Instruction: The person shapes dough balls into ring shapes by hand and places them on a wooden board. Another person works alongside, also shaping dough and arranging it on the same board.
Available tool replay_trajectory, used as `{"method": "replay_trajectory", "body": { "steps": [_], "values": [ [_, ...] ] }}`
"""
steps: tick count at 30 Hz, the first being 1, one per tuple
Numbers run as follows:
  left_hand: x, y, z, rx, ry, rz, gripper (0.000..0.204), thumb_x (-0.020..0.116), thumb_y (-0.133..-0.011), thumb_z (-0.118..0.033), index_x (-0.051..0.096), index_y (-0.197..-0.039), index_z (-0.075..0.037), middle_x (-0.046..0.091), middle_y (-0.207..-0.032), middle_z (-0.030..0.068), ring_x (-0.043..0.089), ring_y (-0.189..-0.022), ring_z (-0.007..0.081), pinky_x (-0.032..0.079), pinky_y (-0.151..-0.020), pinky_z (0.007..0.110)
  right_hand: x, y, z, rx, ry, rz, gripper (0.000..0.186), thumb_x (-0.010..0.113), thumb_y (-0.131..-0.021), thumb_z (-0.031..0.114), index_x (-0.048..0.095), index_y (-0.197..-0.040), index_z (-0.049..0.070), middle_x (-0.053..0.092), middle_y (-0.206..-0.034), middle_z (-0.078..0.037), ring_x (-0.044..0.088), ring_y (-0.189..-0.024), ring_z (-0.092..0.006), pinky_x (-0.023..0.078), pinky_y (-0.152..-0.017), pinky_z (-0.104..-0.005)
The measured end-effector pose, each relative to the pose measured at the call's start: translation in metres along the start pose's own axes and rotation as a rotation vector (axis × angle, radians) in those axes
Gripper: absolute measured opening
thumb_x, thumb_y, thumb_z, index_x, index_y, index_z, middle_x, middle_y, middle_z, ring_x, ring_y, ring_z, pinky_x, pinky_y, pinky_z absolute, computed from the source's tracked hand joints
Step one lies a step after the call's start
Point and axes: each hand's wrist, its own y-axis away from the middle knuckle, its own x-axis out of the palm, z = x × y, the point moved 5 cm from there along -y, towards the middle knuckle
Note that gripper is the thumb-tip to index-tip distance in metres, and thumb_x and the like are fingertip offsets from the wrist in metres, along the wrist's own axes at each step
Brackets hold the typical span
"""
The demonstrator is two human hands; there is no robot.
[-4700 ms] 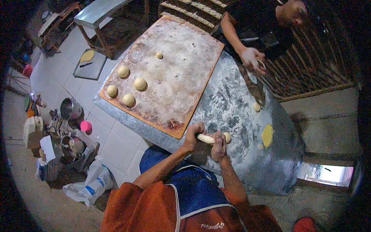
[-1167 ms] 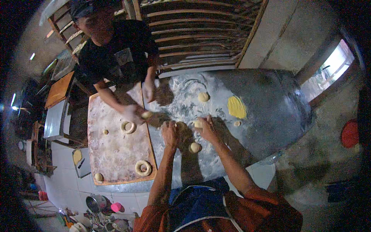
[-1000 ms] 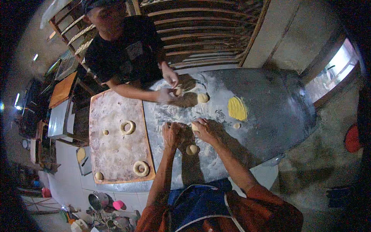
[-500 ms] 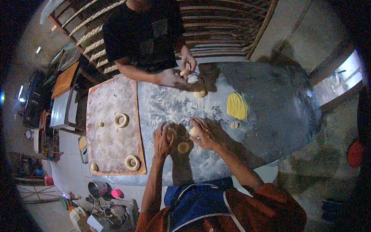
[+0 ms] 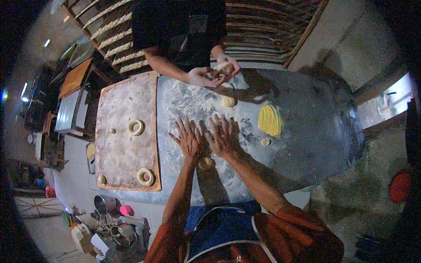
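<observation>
My left hand (image 5: 188, 139) lies palm down on the floured metal table (image 5: 315, 122), its fingers spread. Close beside it, my right hand (image 5: 223, 138) is also flat, fingers stretched out and apart. Anything under the palms is hidden from view. Between my forearms, nearer to me, rests a round piece of dough (image 5: 205, 163). Beyond my right fingertips sits another dough ball (image 5: 228, 101). To the right of it is a yellow smear of soft fat (image 5: 270, 121), with a small dough lump (image 5: 265, 142) just below.
Across the table a person works a dough piece in both hands (image 5: 215, 74). A floured board (image 5: 120, 153) on the left bears dough rings (image 5: 136, 127) and small dough balls (image 5: 102, 179). Behind stands a rack with braided dough strips (image 5: 116, 39). Pots (image 5: 105, 204) stand at lower left.
My hands have moved farther forward and closer together, from curled over dough to flat with spread fingers. The other person's hands have shifted right.
</observation>
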Motion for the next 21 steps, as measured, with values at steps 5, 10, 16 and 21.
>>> {"method": "replay_trajectory", "body": {
  "steps": [5,10,16,21],
  "values": [
    [-0.063,0.039,0.034,-0.093,0.408,-0.411,0.038,0.052,-0.09,-0.018,0.046,-0.124,-0.002,0.038,-0.14,0.0237,0.031,-0.133,0.0417,0.014,-0.108,0.061,-0.016,0.019,-0.039,0.13,-0.318,0.168,0.035,0.064,-0.082,0.023,0.058,-0.113,0.007,0.06,-0.111,-0.011,0.057,-0.098,-0.0327,0.044,-0.085,-0.0447],
    [-0.075,0.073,0.037,-0.05,0.585,-0.28,0.037,0.054,-0.086,-0.009,0.047,-0.121,0.002,0.044,-0.132,0.0248,0.041,-0.123,0.0414,0.025,-0.106,0.053,-0.013,0.025,-0.048,0.025,-0.218,0.439,0.034,0.074,-0.074,0.026,0.059,-0.1,0.01,0.062,-0.099,-0.012,0.058,-0.087,-0.0321,0.046,-0.076,-0.0423],
    [-0.066,0.098,-0.003,-0.236,1.12,0.256,0.037,0.059,-0.091,-0.019,0.053,-0.121,0.002,0.062,-0.108,0.0191,0.061,-0.098,0.0244,0.048,-0.088,0.037,-0.002,0.047,-0.035,0.532,-0.807,0.379,0.039,0.079,-0.067,0.023,0.053,-0.091,0.006,0.06,-0.089,-0.009,0.062,-0.088,-0.0224,0.048,-0.071,-0.0368],
    [-0.066,0.101,-0.007,-0.343,1.429,0.451,0.035,0.062,-0.091,-0.021,0.058,-0.115,0.004,0.063,-0.107,0.0164,0.061,-0.098,0.02,0.05,-0.084,0.032,-0.017,0.081,0.021,0.658,-1.241,0.17,0.055,0.078,-0.065,0.004,0.045,-0.11,0.005,0.056,-0.097,-0.008,0.059,-0.098,-0.0207,0.048,-0.087,-0.0348]
  ]
}}
